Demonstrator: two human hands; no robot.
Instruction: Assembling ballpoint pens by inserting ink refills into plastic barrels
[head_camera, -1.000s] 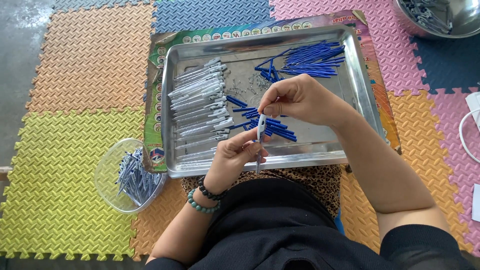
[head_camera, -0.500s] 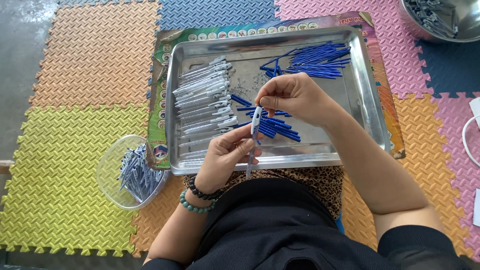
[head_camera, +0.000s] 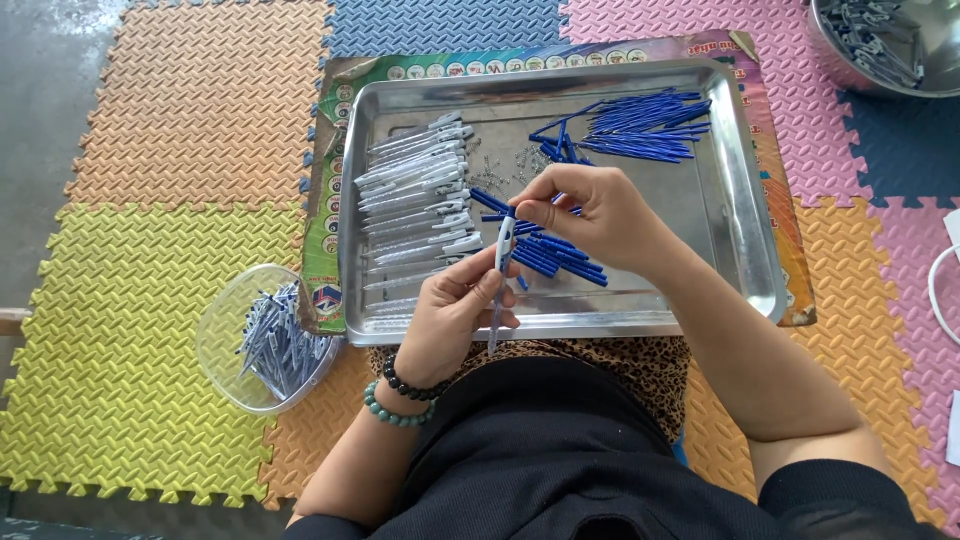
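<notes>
The pen barrel (head_camera: 500, 275), pale grey with a clear lower part, stands nearly upright over the near rim of the steel tray (head_camera: 745, 170), its long axis running from the person's lap up toward the tray's middle. The left hand (head_camera: 455, 320) is closed around its lower half, fingers wrapped from the left side. The right hand (head_camera: 590, 215) sits just above and to the right, thumb and forefinger pinched on the barrel's top end, where a short blue piece shows (too small to tell if it is a refill tip or a cap). So both hands meet on the one barrel, the right at the upper end, the left lower down.

Under the right hand lies a loose pile of blue refills (head_camera: 545, 255); a larger bundle of blue refills (head_camera: 640, 125) lies at the tray's far right. A row of grey pen barrels (head_camera: 415, 200) fills the tray's left side. A clear round bowl (head_camera: 225, 350) of grey parts rests on the foam mat (head_camera: 150, 150) to the left
</notes>
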